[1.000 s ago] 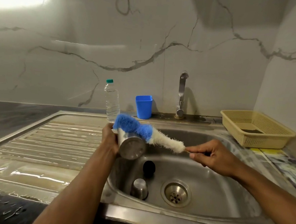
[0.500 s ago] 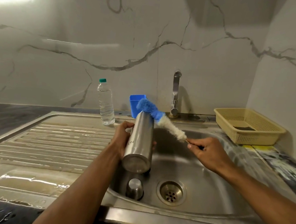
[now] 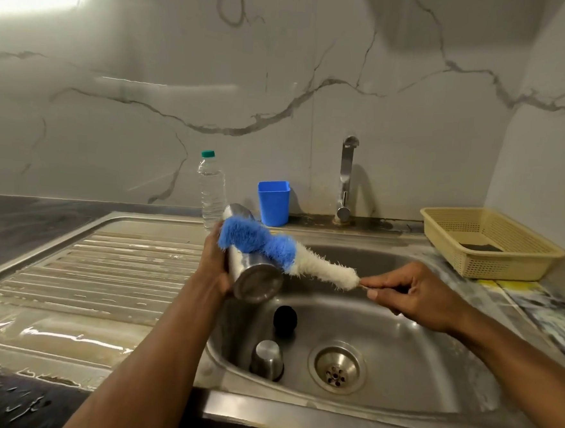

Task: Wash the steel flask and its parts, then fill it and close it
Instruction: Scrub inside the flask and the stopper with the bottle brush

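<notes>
Two bare forearms reach in from the bottom edge, with no sleeves, watch, bracelet or gloves visible on either. The left hand (image 3: 215, 266) and right hand (image 3: 415, 298) are likewise uncovered, and no rings show on the visible fingers.

Brushed steel flask (image 3: 253, 278) and glossy metal sink (image 3: 413, 373); fluffy bristled brush (image 3: 272, 246); perforated matt plastic basket (image 3: 505, 262).

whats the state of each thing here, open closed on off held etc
steel flask body: uncapped, tilted, held by left hand
blue and white bottle brush: across the flask's outside, handle pinched by right hand
steel cup lid: off, in sink basin
black round stopper: off, in basin
chrome tap: no water running
clear plastic water bottle: capped, upright
</notes>
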